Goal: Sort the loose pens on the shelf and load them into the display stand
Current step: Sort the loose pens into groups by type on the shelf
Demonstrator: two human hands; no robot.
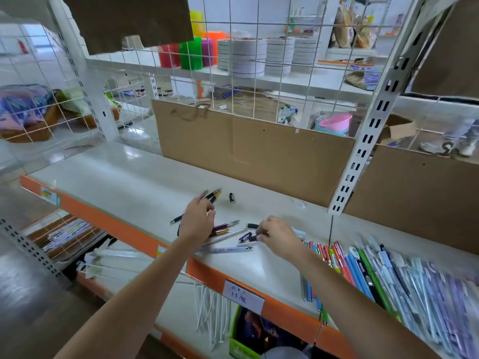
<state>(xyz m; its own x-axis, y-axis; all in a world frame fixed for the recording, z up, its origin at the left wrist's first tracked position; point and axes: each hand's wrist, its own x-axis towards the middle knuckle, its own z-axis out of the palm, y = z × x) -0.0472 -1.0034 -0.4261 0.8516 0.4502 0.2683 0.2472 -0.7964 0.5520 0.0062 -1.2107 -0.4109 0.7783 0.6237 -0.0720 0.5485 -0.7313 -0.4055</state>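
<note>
Loose pens [224, 233] lie scattered on the white shelf [124, 182] in front of me. My left hand [198, 218] grips a few pens [213, 194] whose tips stick out past its fingers. My right hand [276, 235] pinches a small black pen part [252, 238] close to a purple cap [245, 237]. A white pen [228, 250] lies near the shelf's front edge. A short black cap [231, 198] sits alone farther back. Rows of sorted pens [375, 275] in many colours lie side by side at the right. No display stand shows.
Brown cardboard [254, 151] stands along the shelf's back behind a wire grid. A white slotted upright [363, 151] rises at the right. The orange shelf lip [124, 229] carries a paper label [243, 296]. White hooks [212, 314] hang below.
</note>
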